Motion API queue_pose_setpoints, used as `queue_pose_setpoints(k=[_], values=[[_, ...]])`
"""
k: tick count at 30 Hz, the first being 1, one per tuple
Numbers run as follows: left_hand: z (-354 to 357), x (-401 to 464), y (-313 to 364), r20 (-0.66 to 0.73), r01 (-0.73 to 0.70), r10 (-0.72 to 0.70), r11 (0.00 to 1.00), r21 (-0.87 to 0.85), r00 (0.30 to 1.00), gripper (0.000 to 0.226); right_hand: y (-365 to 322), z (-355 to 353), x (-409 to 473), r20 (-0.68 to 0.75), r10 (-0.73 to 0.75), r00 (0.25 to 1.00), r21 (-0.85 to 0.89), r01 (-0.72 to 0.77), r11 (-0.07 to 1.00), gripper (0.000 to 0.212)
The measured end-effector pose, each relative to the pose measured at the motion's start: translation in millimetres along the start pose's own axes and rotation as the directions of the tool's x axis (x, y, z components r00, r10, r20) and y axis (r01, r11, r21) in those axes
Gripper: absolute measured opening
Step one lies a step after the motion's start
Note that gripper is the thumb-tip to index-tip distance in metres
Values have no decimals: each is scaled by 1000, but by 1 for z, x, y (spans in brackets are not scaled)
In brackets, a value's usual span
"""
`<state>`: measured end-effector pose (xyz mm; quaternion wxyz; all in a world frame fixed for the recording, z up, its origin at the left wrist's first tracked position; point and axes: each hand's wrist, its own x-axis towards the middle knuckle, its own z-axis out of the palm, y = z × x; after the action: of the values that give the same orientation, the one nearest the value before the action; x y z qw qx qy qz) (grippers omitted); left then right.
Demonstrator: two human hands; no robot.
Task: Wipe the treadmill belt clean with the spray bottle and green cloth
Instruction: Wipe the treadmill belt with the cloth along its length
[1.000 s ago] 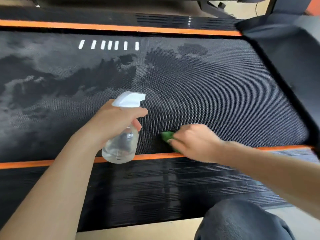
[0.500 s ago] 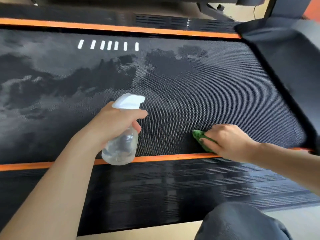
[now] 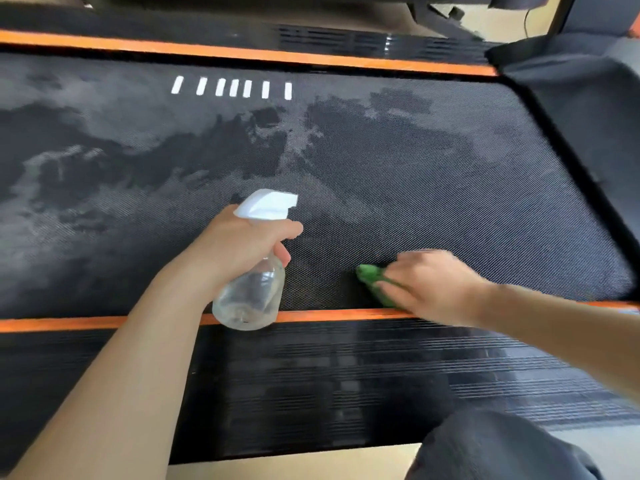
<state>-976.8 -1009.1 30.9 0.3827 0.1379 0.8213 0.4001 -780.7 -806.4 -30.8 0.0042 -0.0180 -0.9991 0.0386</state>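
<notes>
Left hand grips the spray bottle; right hand presses the green cloth (blurred) on the treadmill belt

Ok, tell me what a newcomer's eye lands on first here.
The bright green cloth under the right hand, pressed on the treadmill belt near its orange near edge. Next, the clear spray bottle with its white head, which the left hand grips above the belt's middle. Grey patches mottle the belt's left half.
</notes>
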Motion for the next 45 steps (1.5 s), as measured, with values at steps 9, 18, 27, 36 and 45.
queue_pose_setpoints(k=[9, 18, 27, 36, 45], values=[[-9, -4, -3, -12, -15, 14, 1000, -21, 1000, 20, -58, 13, 46, 9, 50, 999, 19, -50, 999, 50], [-12, -5, -5, -3, -11, 11, 1000, -10, 1000, 20, -2, 5, 9, 81, -51, 995, -63, 56, 996, 47], [-9, -3, -5, -12, -19, 19, 1000, -8, 1000, 26, -49, 5, 37, 77, 61, 995, -39, -59, 998, 54], [-4, 7, -5, -23, -6, 6, 1000, -15, 1000, 28, -20, 13, 27, 14, -130, 991, 19, 130, 991, 43], [1, 9, -3, -11, -2, 2, 1000, 13, 1000, 29, 23, 2, 24, 12, 336, 942, -166, -330, 929, 50]])
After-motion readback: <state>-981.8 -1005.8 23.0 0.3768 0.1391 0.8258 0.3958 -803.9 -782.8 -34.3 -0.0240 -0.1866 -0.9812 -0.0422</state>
